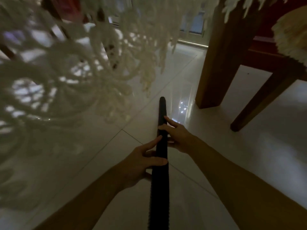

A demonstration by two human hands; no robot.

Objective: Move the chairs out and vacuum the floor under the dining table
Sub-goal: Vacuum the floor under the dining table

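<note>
A black ribbed vacuum hose (162,180) runs from the bottom middle up toward the floor under the table, its far end (162,101) low over the pale tiles. My left hand (141,161) grips the hose from the left, thumb laid across it. Further up the hose my right hand (176,135) holds it from the right, index finger stretched along it. A thick wooden table leg (216,63) stands at the upper right. Behind it a wooden chair (265,90) with a cream seat cushion (292,35) has one slanted leg on the floor.
A white lace tablecloth (66,63) hangs close to the camera, covering the left and top of the view. Dark chair legs (63,29) show through it at the upper left. Glossy floor tiles (249,155) reflect light; a window or door frame (192,37) lies far ahead.
</note>
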